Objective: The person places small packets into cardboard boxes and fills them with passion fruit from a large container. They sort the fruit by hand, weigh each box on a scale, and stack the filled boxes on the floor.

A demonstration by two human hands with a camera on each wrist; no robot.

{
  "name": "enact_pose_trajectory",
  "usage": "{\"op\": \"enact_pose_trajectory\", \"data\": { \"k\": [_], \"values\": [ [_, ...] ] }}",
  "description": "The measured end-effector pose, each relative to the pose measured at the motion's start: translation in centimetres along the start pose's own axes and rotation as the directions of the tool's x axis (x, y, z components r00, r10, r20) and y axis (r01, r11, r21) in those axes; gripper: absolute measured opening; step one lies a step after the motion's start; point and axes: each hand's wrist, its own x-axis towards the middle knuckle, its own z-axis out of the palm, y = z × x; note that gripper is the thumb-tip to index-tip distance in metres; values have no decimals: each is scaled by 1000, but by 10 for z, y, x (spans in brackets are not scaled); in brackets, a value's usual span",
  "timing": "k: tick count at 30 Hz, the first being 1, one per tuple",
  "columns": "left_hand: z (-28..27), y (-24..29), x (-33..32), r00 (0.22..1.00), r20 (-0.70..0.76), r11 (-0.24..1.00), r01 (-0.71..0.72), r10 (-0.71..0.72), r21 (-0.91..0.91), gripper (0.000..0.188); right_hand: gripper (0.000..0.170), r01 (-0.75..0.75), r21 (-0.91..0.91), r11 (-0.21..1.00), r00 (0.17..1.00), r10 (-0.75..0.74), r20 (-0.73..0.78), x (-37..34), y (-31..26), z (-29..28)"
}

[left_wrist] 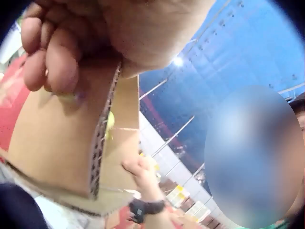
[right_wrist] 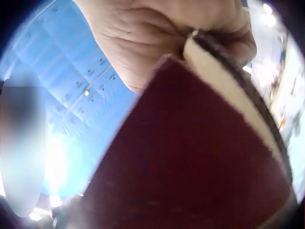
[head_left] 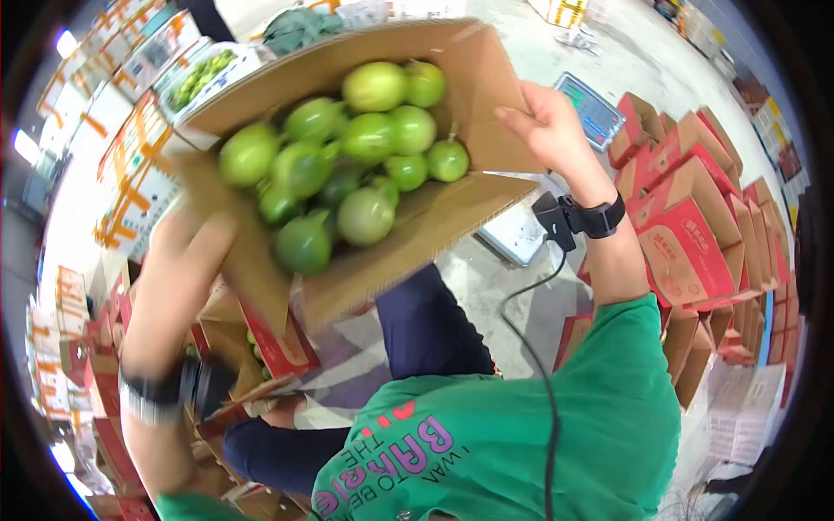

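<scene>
Keeping the carton (head_left: pixel 486 95) steady seemed to call for an even lift: the left hand (head_left: pixel 184 256) gripped its left end, fingers curled over the cardboard, while the right hand (head_left: pixel 556 130) clasped its right end. The carton was held up in the air, above the dark trousers (head_left: pixel 426 326). Green fruits (head_left: pixel 369 137) lay heaped loose inside it, so slow, level handling would likely have kept them from rolling out.

Bright overall, L-side blur, fisheye edges.
Your head cam caught lamps (head_left: pixel 67 43) glaring far L, glints on green fruit (head_left: pixel 369 135), corners vignetted black; your L hand (head_left: pixel 187 247) was smeared, R hand (head_left: pixel 556 130) sharper. L wrist cam: soft bkgd, lamp (left_wrist: pixel 177 61) flaring up top. R wrist cam: carton (right_wrist: pixel 181 152) in deep shadow, glare low L.
</scene>
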Motion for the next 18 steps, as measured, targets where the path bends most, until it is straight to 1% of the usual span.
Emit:
{"op": "enact_pose_trajectory", "data": {
  "k": [1,2,3,4,5,6,7,8,9,10,11,12,13,15,16,17,18],
  "values": [
    [18,-2,46,997,67,981,10,-24,195,31,26,-99,-134,986,994,91,-62,-10,24,-15],
    [45,-1,88,998,61,957,-39,23,287,35,25,-99,-106,989,981,79,-177,-19,62,-21],
    [69,-12,132,959,271,976,-131,81,175,35,25,-90,-89,992,956,61,-287,-30,101,-25],
    [106,-14,169,964,260,962,-117,50,248,36,25,-196,-170,966,943,138,-302,-42,130,-36],
    [144,-13,200,949,316,984,-65,10,166,36,22,-354,-219,910,903,271,-334,-54,155,-44],
    [180,-11,225,941,337,980,-103,41,169,36,22,-467,-221,856,858,380,-345,-68,183,-51],
    [214,-7,246,921,388,976,-111,30,188,36,21,-570,-222,791,802,478,-358,-78,204,-58],
    [249,-8,258,940,315,918,-236,131,320,36,21,-586,-238,775,790,481,-380,-86,208,-61],
    [284,-15,275,920,388,934,-191,63,302,37,21,-597,-259,759,784,483,-391,-96,211,-59],
    [316,-23,282,909,398,911,-261,122,318,38,22,-606,-278,745,779,483,-400,-104,219,-60],
    [346,-36,285,905,405,916,-270,135,298,37,22,-622,-289,728,767,493,-410,-114,236,-60],
    [365,-42,284,898,416,919,-274,140,284,36,23,-664,-375,647,746,544,-385,-128,255,-56],
    [382,-46,289,888,439,920,-279,138,274,36,24,-691,-456,560,719,595,-359,-141,273,-56],
    [392,-44,290,821,521,908,-377,235,185,32,25,-721,-444,532,689,623,-370,-149,277,-58],
    [385,-47,290,805,519,924,-376,287,74,31,26,-733,-438,521,676,632,-380,-148,273,-63],
    [366,-48,287,791,511,927,-373,337,-35,30,30,-748,-477,462,643,682,-348,-143,263,-70],
    [337,-45,278,802,477,924,-376,360,-66,30,30,-755,-474,454,635,689,-351,-130,241,-76]
  ]
}}
